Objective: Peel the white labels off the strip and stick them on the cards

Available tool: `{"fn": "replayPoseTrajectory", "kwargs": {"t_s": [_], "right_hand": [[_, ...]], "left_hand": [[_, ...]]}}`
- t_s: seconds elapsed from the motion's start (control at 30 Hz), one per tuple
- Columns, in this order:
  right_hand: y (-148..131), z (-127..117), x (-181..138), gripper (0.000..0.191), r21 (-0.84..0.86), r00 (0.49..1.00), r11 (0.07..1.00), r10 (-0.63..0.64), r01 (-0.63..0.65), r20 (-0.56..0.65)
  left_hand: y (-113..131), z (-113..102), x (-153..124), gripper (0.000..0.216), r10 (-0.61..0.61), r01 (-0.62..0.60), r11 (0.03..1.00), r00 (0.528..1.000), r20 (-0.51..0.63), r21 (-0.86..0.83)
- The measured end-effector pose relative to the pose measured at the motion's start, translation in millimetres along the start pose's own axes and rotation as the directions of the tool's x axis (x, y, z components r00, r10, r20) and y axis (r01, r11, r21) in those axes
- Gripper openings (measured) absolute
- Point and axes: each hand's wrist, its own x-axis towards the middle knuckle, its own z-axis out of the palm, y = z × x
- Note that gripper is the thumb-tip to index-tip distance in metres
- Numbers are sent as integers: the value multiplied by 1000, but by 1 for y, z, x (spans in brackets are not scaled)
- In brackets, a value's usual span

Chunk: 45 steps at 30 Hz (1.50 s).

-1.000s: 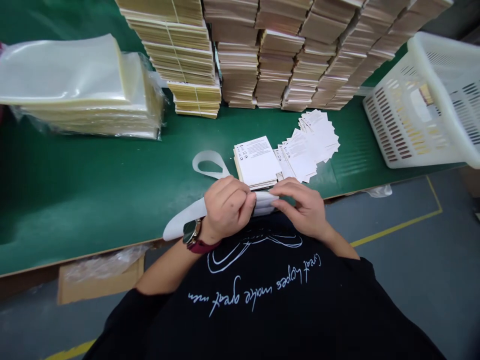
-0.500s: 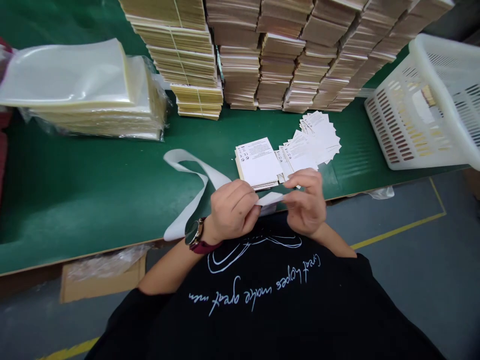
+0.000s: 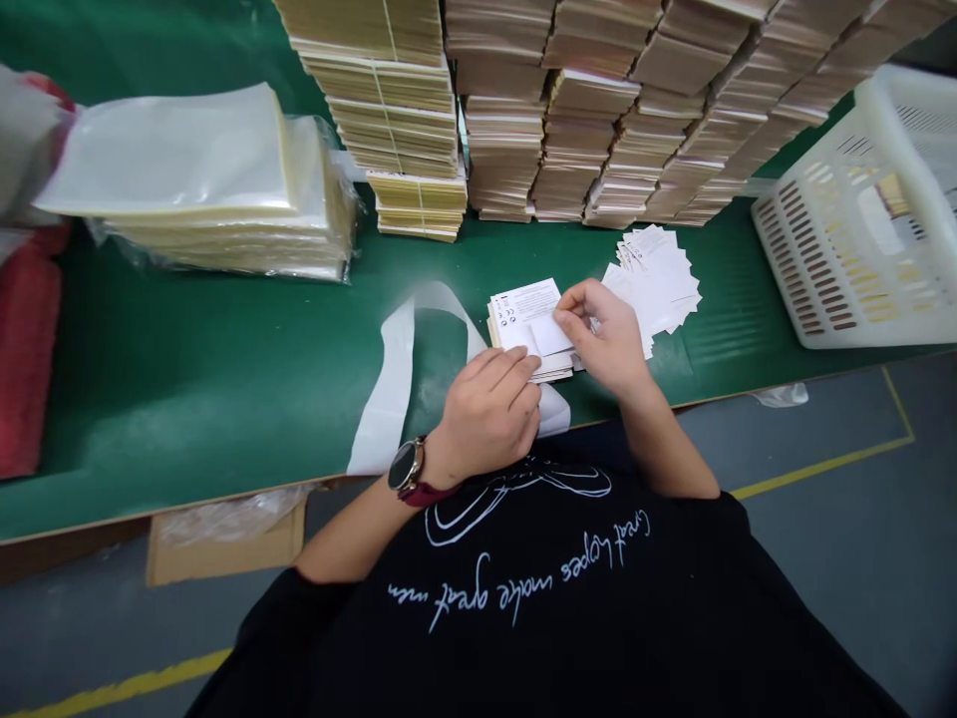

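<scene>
My right hand [image 3: 607, 334] pinches the edge of a small white label [image 3: 551, 337], which lies over the top card of a neat stack of printed white cards [image 3: 527, 296]. My left hand [image 3: 493, 411] is curled around a long white label strip [image 3: 389, 384], and its fingertips touch the near left part of the stack. The strip loops out over the table on the left, and another part of it shows below the knuckles. Fanned white cards [image 3: 662, 279] lie just beyond my right hand, which covers some of them.
Tall stacks of brown-edged cards [image 3: 504, 150] and a yellowish banded stack [image 3: 415, 130] line the back of the green table [image 3: 224, 399]. Clear plastic sleeves [image 3: 186, 150] lie at the left, near a red item [image 3: 30, 349]. A white perforated basket [image 3: 829, 259] stands at the right.
My right hand has moved from the strip up onto the card stack, carrying the small label. My left hand has shifted to the stack's near edge, and the strip's loop has changed shape.
</scene>
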Motion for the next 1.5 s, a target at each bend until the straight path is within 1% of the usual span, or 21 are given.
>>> {"fn": "replayPoseTrajectory", "kwargs": {"t_s": [0.13, 0.27, 0.33, 0.4, 0.47, 0.6, 0.63, 0.7, 0.8, 0.87, 0.9, 0.97, 1.03, 1.1, 1.17, 1.23, 1.27, 1.3, 1.33, 1.4, 1.5], "right_hand": [[1, 2, 1, 5, -41, 999, 999, -30, 31, 28], [-4, 7, -1, 2, -279, 998, 958, -60, 63, 18], [-6, 6, -1, 11, -400, 996, 914, -82, 70, -14], [-5, 1, 1, 27, -442, 992, 895, -102, 59, -74], [-1, -5, 3, 35, -409, 994, 912, -59, 15, -95], [8, -7, 5, 22, -168, 992, 979, 120, -113, 32], [10, -5, 4, 22, -86, 992, 989, 124, -121, 32], [13, -2, 0, 22, 50, 995, 994, 98, -96, -27], [17, -10, -6, 15, 139, 995, 989, 57, -45, -85], [19, -28, -12, 14, 27, 995, 999, 41, -38, -92], [19, -38, -15, 20, -93, 995, 995, 30, -40, -100], [15, -56, -24, 39, -362, 990, 931, -12, -40, -140], [5, -64, -36, 55, -465, 991, 886, -69, 7, -117], [-8, -57, -49, 56, -355, 992, 927, -125, 121, 11], [-20, -40, -60, 42, -126, 971, 968, -202, 219, 131], [-26, -23, -67, 22, 51, 964, 970, -240, 236, 110], [-26, -17, -69, 16, 112, 971, 970, -227, 217, 78], [-26, -12, -71, 13, 156, 980, 971, -193, 183, 51], [-24, -10, -71, 14, 186, 988, 972, -152, 142, 38], [-21, -9, -70, 19, 200, 993, 976, -103, 90, 56], [-20, -12, -69, 13, 174, 981, 975, -161, 141, 110]], "left_hand": [[1, 0, 1, 6, -5, 5, 1000, 1000, 17, 15], [1, 1, 2, 8, 8, -10, 999, 999, 42, 49], [1, 1, 1, 9, 14, -16, 998, 999, 39, 60], [1, 1, 1, 9, 10, -12, 998, 999, 33, 63], [1, 2, 1, 8, 8, -9, 998, 1000, 29, 64], [0, 2, 2, 8, 26, -29, 995, 999, 29, 97], [0, 3, 2, 7, 32, -35, 993, 999, 30, 108], [0, 4, 1, 7, 37, -39, 992, 999, 18, 120], [-1, 4, -1, 10, 18, -14, 998, 998, -58, 69], [-2, 3, -2, 12, -31, 30, 1000, 991, -131, -4], [-2, 1, -3, 13, -66, 59, 997, 985, -160, -43], [-3, -2, -3, 14, -140, 120, 987, 971, -194, -111], [-4, -5, -3, 13, -201, 172, 974, 958, -204, -149], [-4, -6, -3, 11, -241, 211, 965, 948, -207, -158], [-3, -5, -3, 12, -262, 235, 960, 944, -201, -151], [-1, -4, -4, 13, -280, 258, 958, 939, -201, -129], [0, -3, -4, 10, -291, 271, 956, 933, -214, -116], [0, -3, -5, 4, -299, 282, 954, 926, -231, -104], [1, -3, -6, 6, -296, 281, 955, 924, -242, -96], [1, -3, -8, 25, -245, 228, 969, 941, -232, -98], [1, -4, -14, 34, -166, 142, 980, 969, -181, -138]]}}
